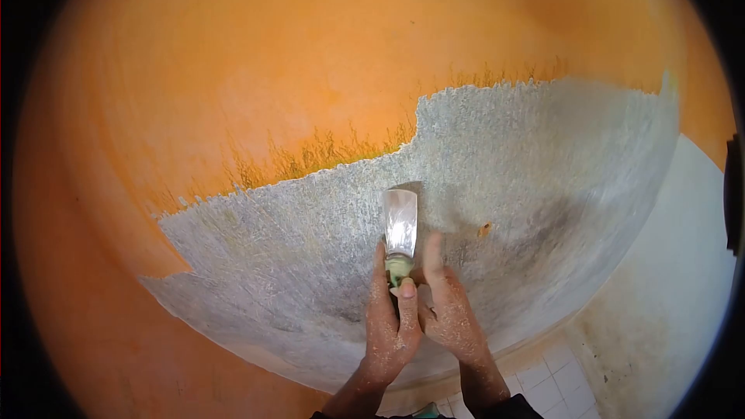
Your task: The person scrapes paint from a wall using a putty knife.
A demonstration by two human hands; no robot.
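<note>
A single head-worn camera looks forward and slightly down, very close to a wall (310,70), with a strong fisheye bend that curves its surface and darkens the frame's corners. The wall fills nearly the whole view. The forearms enter from the bottom edge at centre, and a strip of tiled floor (543,376) shows at the lower right.
</note>
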